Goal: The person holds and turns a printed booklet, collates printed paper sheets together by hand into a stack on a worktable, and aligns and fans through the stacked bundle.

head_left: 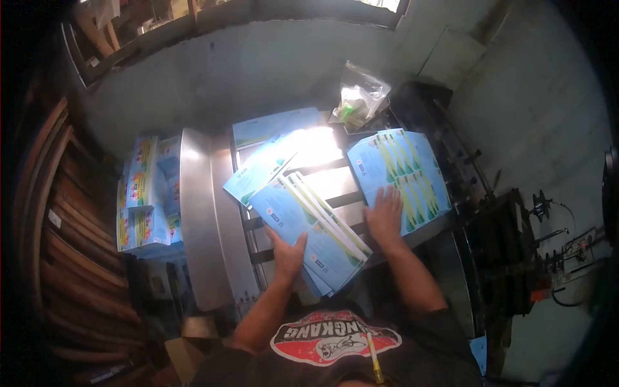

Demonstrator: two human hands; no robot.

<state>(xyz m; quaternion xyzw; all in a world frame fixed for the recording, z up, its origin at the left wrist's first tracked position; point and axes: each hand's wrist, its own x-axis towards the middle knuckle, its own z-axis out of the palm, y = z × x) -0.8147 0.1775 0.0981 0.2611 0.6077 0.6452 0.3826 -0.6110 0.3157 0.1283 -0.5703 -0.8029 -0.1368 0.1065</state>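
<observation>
My left hand is at the near left edge of a fanned bundle of light-blue printed sheets, its thumb on top. The fingers beneath are partly hidden. This bundle has green and white stripes and lies slanted over the machine's table. Flat with fingers spread, my right hand rests on the lower left part of a second stack of printed sheets, which is fanned in overlapping rows. Behind the bundle, more blue sheets lie at an angle under bright glare.
At left, printed packs are stacked beyond a metal side plate. A clear plastic bag sits at the back. Machine parts stand on the right. Wooden frames lean at far left.
</observation>
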